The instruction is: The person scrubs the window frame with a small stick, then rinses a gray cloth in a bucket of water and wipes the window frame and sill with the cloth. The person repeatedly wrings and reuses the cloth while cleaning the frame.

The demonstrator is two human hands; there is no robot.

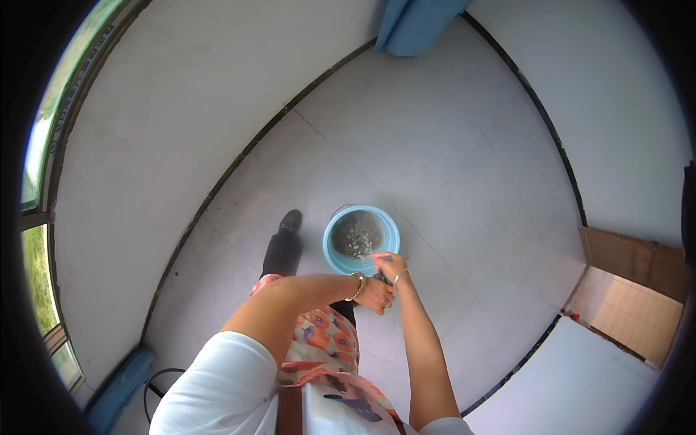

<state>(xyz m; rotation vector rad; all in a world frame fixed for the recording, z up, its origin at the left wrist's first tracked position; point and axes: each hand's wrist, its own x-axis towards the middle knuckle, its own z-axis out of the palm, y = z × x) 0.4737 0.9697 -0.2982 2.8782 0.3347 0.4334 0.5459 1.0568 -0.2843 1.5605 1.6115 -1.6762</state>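
Observation:
A light blue bucket [328,250] stands on the floor in front of me, with murky grey water [355,230] and white bubbles or splashes in it. Close to its near right rim, my right hand [391,267] is closed round one end of a small dark grey cloth [381,276]. Just below it, my left hand [375,296] is closed on the cloth's other part, its wrist crossing in from the left. Most of the cloth is hidden in my fingers. Both wrists wear bracelets.
My dark shoe [291,220] is left of the bucket on the grey floor [449,167]. Blue curtains [417,29] hang at the far wall, and a blue cloth [123,388] lies at the lower left. A brown door [634,262] is at the right.

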